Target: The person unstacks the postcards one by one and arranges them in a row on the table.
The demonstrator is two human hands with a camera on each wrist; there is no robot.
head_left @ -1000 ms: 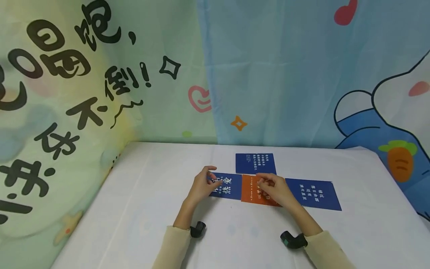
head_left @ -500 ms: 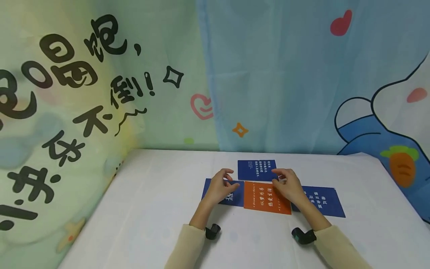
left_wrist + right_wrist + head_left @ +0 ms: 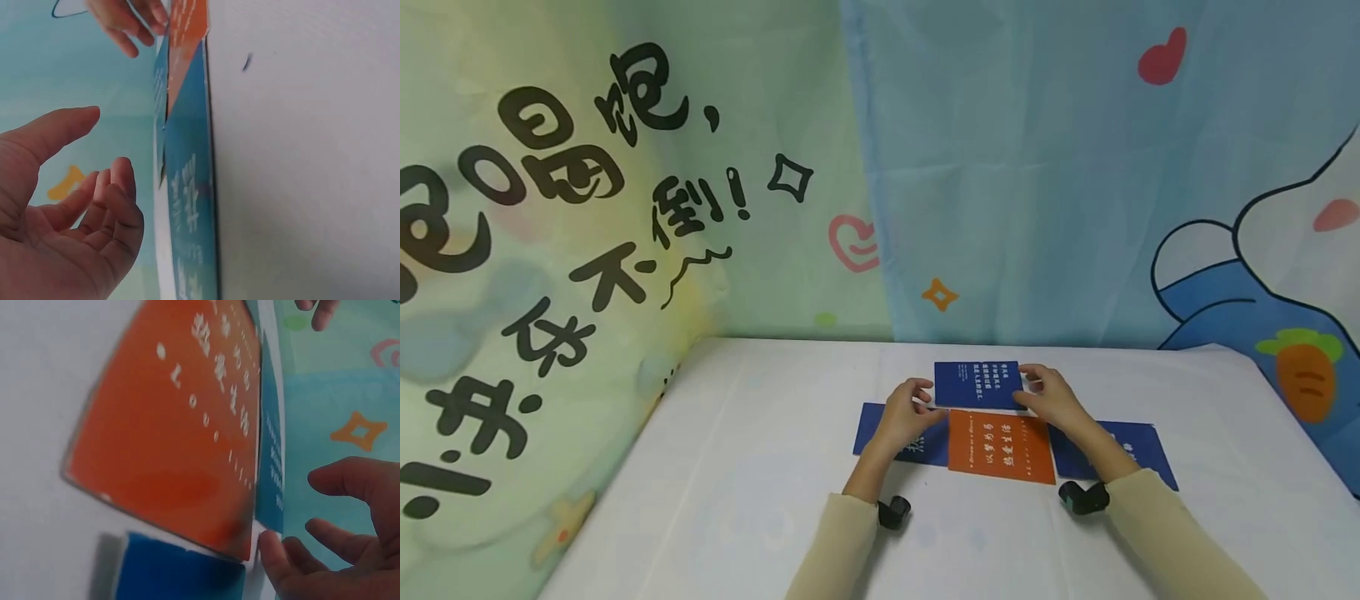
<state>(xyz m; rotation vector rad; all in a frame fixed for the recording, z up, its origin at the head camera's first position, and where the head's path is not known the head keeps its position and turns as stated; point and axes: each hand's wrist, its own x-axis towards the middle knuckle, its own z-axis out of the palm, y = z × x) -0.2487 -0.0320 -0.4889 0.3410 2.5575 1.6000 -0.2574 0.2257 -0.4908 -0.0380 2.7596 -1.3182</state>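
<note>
Four-sided printed cards lie flat on the white table. At the back is a blue card (image 3: 977,385) with white writing. My right hand (image 3: 1056,404) is at its right edge, a fingertip at or very near the near corner and the fingers apart. In front lies an orange card (image 3: 1000,446). A blue card (image 3: 867,425) adjoins it on the left, partly hidden by my left hand (image 3: 902,421). That hand hovers with loosely bent fingers and nothing between them. Another blue card (image 3: 1138,446) lies on the right, partly behind my right forearm.
The white table (image 3: 715,467) extends around the cards. A printed cloth backdrop (image 3: 1060,208) hangs behind it and along the left. A black wrist camera (image 3: 1084,498) sits on the right wrist, another black camera (image 3: 893,512) on the left.
My right hand has moved from over the orange card to the right edge of the back blue card. My left hand has shifted slightly right. The head view has tilted up a little.
</note>
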